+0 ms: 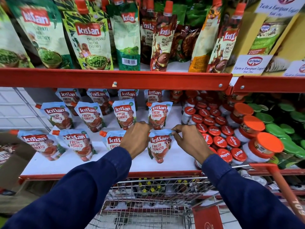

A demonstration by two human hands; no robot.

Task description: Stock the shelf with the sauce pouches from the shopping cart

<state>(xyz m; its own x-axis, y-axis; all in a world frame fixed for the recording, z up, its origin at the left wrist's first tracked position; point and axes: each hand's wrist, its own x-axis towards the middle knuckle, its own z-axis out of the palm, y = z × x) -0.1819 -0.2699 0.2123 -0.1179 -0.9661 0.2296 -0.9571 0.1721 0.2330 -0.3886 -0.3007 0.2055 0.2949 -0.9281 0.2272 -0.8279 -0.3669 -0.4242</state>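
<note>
A blue-and-red Kissan fresh tomato sauce pouch (pixel 159 147) stands upright at the front of the white shelf (pixel 102 164). My left hand (pixel 136 138) pinches its top left corner and my right hand (pixel 189 141) pinches its top right corner. Several more of the same pouches (pixel 83 144) stand in rows to the left and behind, one partly hidden by my left hand. The wire shopping cart (pixel 148 204) sits below the shelf edge between my arms; no pouches show inside it.
Red-lidded Mapro jars (pixel 219 141) crowd the shelf right beside the held pouch, with orange-lidded tubs (pixel 269 142) and green lids further right. Green and brown chutney pouches (pixel 89 37) fill the shelf above. A red cart handle (pixel 283 185) runs at right.
</note>
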